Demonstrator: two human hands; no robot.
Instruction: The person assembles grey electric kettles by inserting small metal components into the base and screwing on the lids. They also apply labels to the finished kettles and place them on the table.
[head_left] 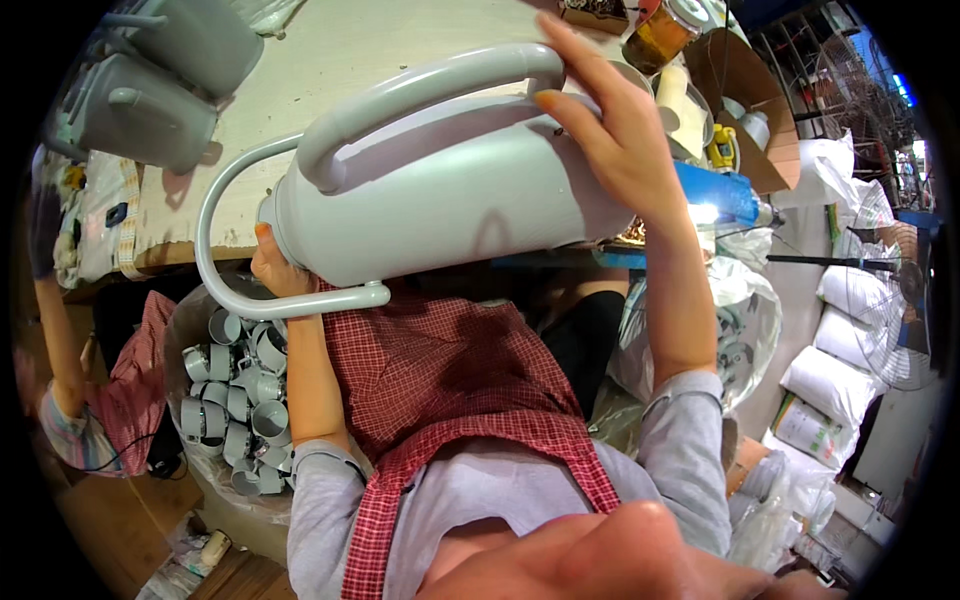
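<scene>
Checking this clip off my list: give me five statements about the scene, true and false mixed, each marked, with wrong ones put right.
1. The grey vessel is standing upright. False: it is tipped on its side.
2. The right hand is at the wide end of the grey vessel. True.
3. The left hand is well away from the vessel. False: it is at the narrow end.
4. Small grey pieces fill a bag on the person's left. True.
5. The apron is plain blue. False: it is red and checked.
</scene>
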